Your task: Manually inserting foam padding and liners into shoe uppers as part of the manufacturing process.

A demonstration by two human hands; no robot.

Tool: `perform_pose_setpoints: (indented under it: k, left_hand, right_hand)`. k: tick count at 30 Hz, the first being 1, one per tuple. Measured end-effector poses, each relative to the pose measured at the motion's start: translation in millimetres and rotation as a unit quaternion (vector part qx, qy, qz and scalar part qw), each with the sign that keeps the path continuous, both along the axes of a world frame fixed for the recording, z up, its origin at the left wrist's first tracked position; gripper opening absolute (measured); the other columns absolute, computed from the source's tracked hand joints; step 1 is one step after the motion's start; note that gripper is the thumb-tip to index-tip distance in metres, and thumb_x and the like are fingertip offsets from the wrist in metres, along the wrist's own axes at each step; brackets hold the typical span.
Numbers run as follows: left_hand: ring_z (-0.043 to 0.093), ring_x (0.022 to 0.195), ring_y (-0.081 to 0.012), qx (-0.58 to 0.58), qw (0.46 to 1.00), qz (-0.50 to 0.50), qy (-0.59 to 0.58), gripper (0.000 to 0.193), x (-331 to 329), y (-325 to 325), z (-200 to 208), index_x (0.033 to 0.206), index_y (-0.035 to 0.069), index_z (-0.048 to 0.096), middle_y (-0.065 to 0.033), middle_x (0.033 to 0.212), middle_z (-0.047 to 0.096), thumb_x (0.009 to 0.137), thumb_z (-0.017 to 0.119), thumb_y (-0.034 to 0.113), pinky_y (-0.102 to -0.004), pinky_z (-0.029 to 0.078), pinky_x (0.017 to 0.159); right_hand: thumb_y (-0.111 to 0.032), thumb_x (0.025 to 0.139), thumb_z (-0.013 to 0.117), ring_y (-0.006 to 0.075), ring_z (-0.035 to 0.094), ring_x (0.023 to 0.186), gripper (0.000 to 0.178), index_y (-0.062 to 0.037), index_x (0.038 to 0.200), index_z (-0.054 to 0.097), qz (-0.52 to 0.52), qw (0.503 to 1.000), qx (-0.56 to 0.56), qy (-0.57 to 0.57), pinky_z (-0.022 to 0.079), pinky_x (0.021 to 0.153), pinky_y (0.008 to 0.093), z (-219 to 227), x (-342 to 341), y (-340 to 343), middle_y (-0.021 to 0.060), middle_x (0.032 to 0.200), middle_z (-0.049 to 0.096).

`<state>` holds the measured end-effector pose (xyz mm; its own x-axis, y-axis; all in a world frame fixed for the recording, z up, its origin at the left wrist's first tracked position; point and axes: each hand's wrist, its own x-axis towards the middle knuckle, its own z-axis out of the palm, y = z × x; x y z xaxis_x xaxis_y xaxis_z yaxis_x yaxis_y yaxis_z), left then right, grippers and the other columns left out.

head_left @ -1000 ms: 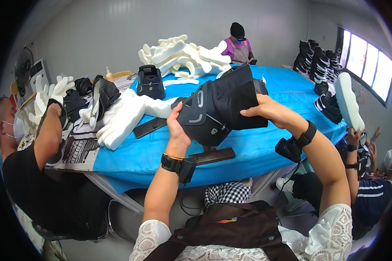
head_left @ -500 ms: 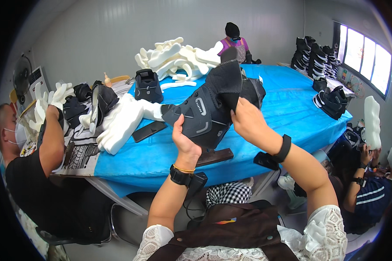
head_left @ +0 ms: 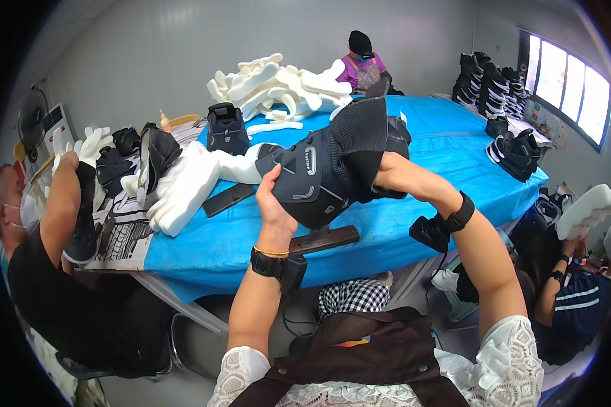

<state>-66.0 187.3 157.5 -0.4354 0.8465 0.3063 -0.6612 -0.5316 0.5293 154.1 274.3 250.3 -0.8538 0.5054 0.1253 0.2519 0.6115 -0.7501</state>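
Over the near part of the table I hold a black high-top shoe upper (head_left: pixel 304 178), tilted, its wide ankle opening facing right. My left hand (head_left: pixel 276 203) grips its lower left side, thumb on the outer face. The right hand (head_left: pixel 399 176) reaches into the opening past the mesh-lined flap; its fingers are hidden inside. Just behind, another black piece (head_left: pixel 399 142) shows only in part. Left of the upper lie white foam inserts (head_left: pixel 191 183) and a dark phone (head_left: pixel 228 199). A dark brown bar (head_left: pixel 324 239) rests below it.
A blue cover (head_left: pixel 448 163) spreads over the table. Further back are a foam pile (head_left: pixel 278 88) and a standing black upper (head_left: pixel 227 130). Stacked shoes (head_left: pixel 482 85) stand at far right. Co-workers sit at left (head_left: pixel 54 271), far side (head_left: pixel 365 71) and right (head_left: pixel 577 305).
My right hand has moved from the edge of the opening to inside it. The upper has turned slightly and shifted left. The right co-worker's foam piece has tilted over.
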Motion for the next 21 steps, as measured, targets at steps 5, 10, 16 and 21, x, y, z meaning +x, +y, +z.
perform_pose_setpoints:
  k: [5, 10, 16, 21]
  left_hand:
    - [0.067, 0.098, -0.0257, 0.022, 0.998, -0.018, 0.057, 0.04, -17, 7, 2, 0.116, -0.001, 0.061, -0.015, 0.111, 0.067, 0.093, 0.05, 0.029, -0.0357, 0.054, 0.087]
    - [0.064, 0.092, -0.0143, -0.04, 0.918, 0.188, 0.346, 0.05, -40, 8, -12, 0.113, -0.004, 0.064, -0.0098, 0.102, 0.068, 0.101, 0.044, 0.04, -0.0259, 0.049, 0.082]
    - [0.064, 0.104, -0.0249, -0.074, 0.987, -0.034, 0.136, 0.065, -36, 1, -9, 0.122, -0.002, 0.059, -0.014, 0.114, 0.066, 0.099, 0.04, 0.055, -0.0356, 0.05, 0.092]
    - [0.06, 0.114, -0.0335, 0.047, 0.982, -0.183, 0.014, 0.075, -52, 9, 10, 0.125, -0.005, 0.055, -0.0206, 0.125, 0.061, 0.096, 0.039, 0.062, -0.0432, 0.046, 0.101]
  right_hand:
    - [-0.015, 0.086, 0.06, 0.0112, 0.061, 0.089, 0.032, 0.0021, 0.112, 0.063, 0.121, 0.985, 0.064, 0.1, 0.049, 0.075, 0.0261, -13, -12, 12, 0.007, 0.102, 0.067]
    - [-0.02, 0.091, 0.056, 0.0143, 0.065, 0.085, 0.032, 0.0029, 0.113, 0.062, -0.028, 0.938, -0.293, 0.181, 0.054, 0.072, 0.0275, -26, -30, -4, 0.008, 0.102, 0.067]
    - [-0.009, 0.084, 0.054, 0.029, 0.063, 0.082, 0.02, 0.0032, 0.098, 0.062, 0.019, 0.979, 0.089, 0.181, 0.052, 0.071, 0.0374, -49, -41, 5, 0.0168, 0.099, 0.064]
    - [-0.008, 0.079, 0.054, 0.0437, 0.059, 0.09, 0.028, 0.0057, 0.104, 0.058, 0.095, 0.815, 0.533, 0.209, 0.051, 0.076, 0.0436, -14, -58, -2, 0.0248, 0.101, 0.059]
